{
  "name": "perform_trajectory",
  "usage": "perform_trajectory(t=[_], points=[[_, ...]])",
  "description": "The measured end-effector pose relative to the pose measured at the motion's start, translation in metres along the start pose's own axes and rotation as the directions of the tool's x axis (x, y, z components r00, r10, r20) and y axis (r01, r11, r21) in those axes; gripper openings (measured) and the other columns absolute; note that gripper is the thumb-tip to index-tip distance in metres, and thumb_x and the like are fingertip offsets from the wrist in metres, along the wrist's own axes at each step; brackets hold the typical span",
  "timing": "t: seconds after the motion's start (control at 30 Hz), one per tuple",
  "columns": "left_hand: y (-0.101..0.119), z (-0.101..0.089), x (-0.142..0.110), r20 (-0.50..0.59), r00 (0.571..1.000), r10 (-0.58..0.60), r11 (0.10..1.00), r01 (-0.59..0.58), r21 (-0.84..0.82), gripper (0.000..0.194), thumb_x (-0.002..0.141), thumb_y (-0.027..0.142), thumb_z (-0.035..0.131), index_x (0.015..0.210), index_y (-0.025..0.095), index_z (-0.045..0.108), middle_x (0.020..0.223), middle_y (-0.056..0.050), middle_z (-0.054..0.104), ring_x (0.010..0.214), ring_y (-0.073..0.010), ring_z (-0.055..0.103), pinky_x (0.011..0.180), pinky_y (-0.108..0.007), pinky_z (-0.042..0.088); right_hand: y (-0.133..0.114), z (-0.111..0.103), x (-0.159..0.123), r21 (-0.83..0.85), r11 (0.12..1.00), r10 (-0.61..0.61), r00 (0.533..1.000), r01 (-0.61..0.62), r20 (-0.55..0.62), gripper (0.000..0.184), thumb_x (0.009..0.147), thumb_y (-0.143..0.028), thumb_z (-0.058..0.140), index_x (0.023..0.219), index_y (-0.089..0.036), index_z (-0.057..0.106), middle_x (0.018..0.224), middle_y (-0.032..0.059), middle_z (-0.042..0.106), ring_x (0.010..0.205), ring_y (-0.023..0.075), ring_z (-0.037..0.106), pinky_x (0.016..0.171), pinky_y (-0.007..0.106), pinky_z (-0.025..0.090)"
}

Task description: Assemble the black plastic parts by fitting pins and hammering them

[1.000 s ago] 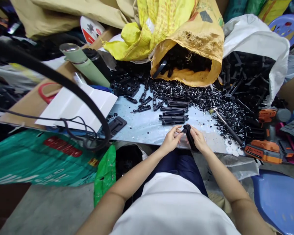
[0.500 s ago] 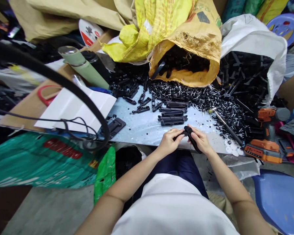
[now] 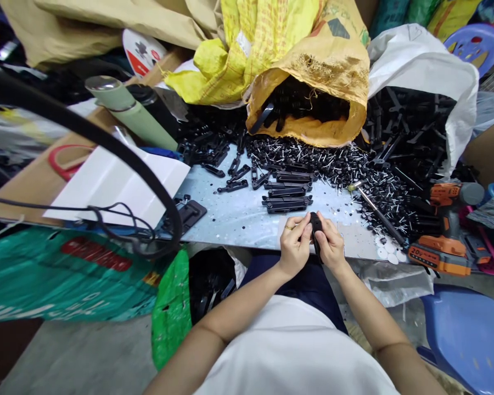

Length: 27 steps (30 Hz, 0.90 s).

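Between my two hands is a long black plastic part (image 3: 316, 226), held just over the front edge of the table. My left hand (image 3: 295, 244) grips it from the left with thumb and fingers closed; a ring shows on one finger. From the right, my right hand (image 3: 331, 241) is closed on the same part, its thumb pressed against the side. The fingers hide much of the part. Just beyond my hands lies a stack of similar black plastic parts (image 3: 287, 204), placed side by side in rows on the blue tabletop (image 3: 230, 214).
Behind the stack spreads a heap of pins with black heads (image 3: 304, 152). An orange sack (image 3: 313, 66) of black parts lies open at the back. A hammer (image 3: 376, 209) and cordless drill (image 3: 447, 241) lie right. A black cable (image 3: 119, 151) arches at left, near a green bottle (image 3: 140, 118).
My hands have come closer together, and the black part between them is more upright. A separate black piece in my left fingers now sits against the part. The view has shifted slightly.
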<state>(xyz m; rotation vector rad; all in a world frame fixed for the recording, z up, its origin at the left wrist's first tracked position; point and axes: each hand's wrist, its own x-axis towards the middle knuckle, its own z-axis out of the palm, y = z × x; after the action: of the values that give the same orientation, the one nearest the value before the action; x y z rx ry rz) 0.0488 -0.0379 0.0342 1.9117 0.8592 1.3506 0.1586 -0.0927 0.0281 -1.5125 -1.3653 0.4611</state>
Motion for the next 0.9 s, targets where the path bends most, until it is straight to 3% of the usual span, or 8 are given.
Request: perform_trajectory(t=[0.17, 0.27, 0.37, 0.47, 0.57, 0.63, 0.67, 0.9], points=[[-0.009, -0.002, 0.006, 0.089, 0.992, 0.094, 0.994, -0.088, -0.062, 0.029, 0.091, 0.027, 0.04, 0.109, 0.018, 0.06, 0.089, -0.006, 0.059, 0.081, -0.0143, 0.058, 0.071, -0.028, 0.051, 0.006, 0.006, -0.006, 0.006, 0.999, -0.038, 0.999, 0.038, 0.006, 0.049, 0.09, -0.04, 0.035, 0.137, -0.026, 0.036, 0.109, 0.0102, 0.055, 0.08, 0.0179, 0.059, 0.066, 0.033, 0.053], [-0.022, 0.004, -0.006, 0.107, 0.989, -0.105, 0.993, 0.109, -0.037, 0.033, 0.092, 0.03, 0.036, 0.116, 0.018, 0.055, 0.093, -0.008, 0.058, 0.077, -0.0146, 0.059, 0.068, -0.03, 0.052, 0.024, 0.0, 0.006, -0.091, 0.994, -0.037, 0.988, 0.052, 0.152, 0.047, 0.09, -0.042, 0.034, 0.134, -0.027, 0.041, 0.106, 0.0083, 0.058, 0.08, 0.0171, 0.059, 0.069, 0.032, 0.052], [-0.036, 0.005, -0.022, 0.169, 0.95, -0.262, 0.963, 0.248, 0.102, 0.039, 0.091, 0.026, 0.035, 0.128, 0.018, 0.043, 0.101, -0.011, 0.055, 0.081, -0.0179, 0.06, 0.071, -0.035, 0.053, 0.049, -0.028, 0.047, -0.365, 0.924, -0.032, 0.975, 0.112, 0.219, 0.041, 0.088, -0.044, 0.038, 0.122, -0.027, 0.055, 0.105, 0.0074, 0.06, 0.093, 0.0207, 0.057, 0.078, 0.034, 0.049], [-0.042, 0.0, -0.021, 0.428, 0.894, -0.133, 0.945, -0.016, 0.326, 0.044, 0.083, 0.014, 0.043, 0.126, 0.02, 0.046, 0.12, -0.015, 0.049, 0.114, -0.0279, 0.047, 0.093, -0.049, 0.041, 0.076, -0.078, 0.111, -0.655, 0.755, 0.025, 0.999, -0.034, -0.022, 0.038, 0.09, -0.036, 0.033, 0.115, -0.022, 0.058, 0.109, 0.01, 0.059, 0.102, 0.0237, 0.052, 0.084, 0.039, 0.045], [-0.042, -0.003, -0.002, 0.766, 0.643, -0.007, 0.866, -0.379, 0.326, 0.039, 0.081, 0.009, 0.044, 0.117, 0.024, 0.055, 0.119, -0.011, 0.054, 0.122, -0.0285, 0.04, 0.102, -0.058, 0.025, 0.097, -0.133, 0.171, -0.848, 0.463, 0.097, 0.966, -0.258, -0.241, 0.041, 0.09, -0.021, 0.025, 0.116, -0.014, 0.056, 0.117, 0.0164, 0.054, 0.107, 0.0279, 0.047, 0.081, 0.041, 0.042], [-0.04, -0.003, 0.013, 0.868, 0.497, -0.01, 0.819, -0.494, 0.292, 0.036, 0.084, 0.009, 0.041, 0.115, 0.023, 0.055, 0.107, -0.008, 0.06, 0.112, -0.0242, 0.049, 0.103, -0.057, 0.023, 0.108, -0.161, 0.198, -0.936, 0.285, 0.14, 0.975, -0.207, -0.173, 0.042, 0.088, -0.015, 0.023, 0.115, -0.014, 0.056, 0.121, 0.0171, 0.051, 0.11, 0.0288, 0.044, 0.082, 0.043, 0.04], [-0.038, -0.003, 0.018, 0.886, 0.464, -0.023, 0.799, -0.525, 0.295, 0.036, 0.085, 0.009, 0.04, 0.115, 0.022, 0.054, 0.102, -0.008, 0.061, 0.106, -0.022, 0.052, 0.103, -0.055, 0.024, 0.113, -0.171, 0.207, -0.965, 0.219, 0.169, 0.98, -0.142, -0.106, 0.042, 0.088, -0.013, 0.024, 0.115, -0.015, 0.056, 0.123, 0.0162, 0.05, 0.113, 0.0284, 0.043, 0.083, 0.043, 0.038], [-0.032, -0.01, 0.026, 0.865, 0.491, -0.1, 0.711, -0.573, 0.407, 0.036, 0.084, 0.007, 0.04, 0.117, 0.017, 0.051, 0.088, -0.007, 0.061, 0.089, -0.0198, 0.056, 0.091, -0.041, 0.037, 0.136, -0.207, 0.225, -0.985, 0.012, 0.311, 0.935, 0.175, 0.17, 0.04, 0.089, -0.01, 0.027, 0.112, -0.02, 0.058, 0.134, 0.0102, 0.045, 0.124, 0.022, 0.036, 0.096, 0.046, 0.027]])
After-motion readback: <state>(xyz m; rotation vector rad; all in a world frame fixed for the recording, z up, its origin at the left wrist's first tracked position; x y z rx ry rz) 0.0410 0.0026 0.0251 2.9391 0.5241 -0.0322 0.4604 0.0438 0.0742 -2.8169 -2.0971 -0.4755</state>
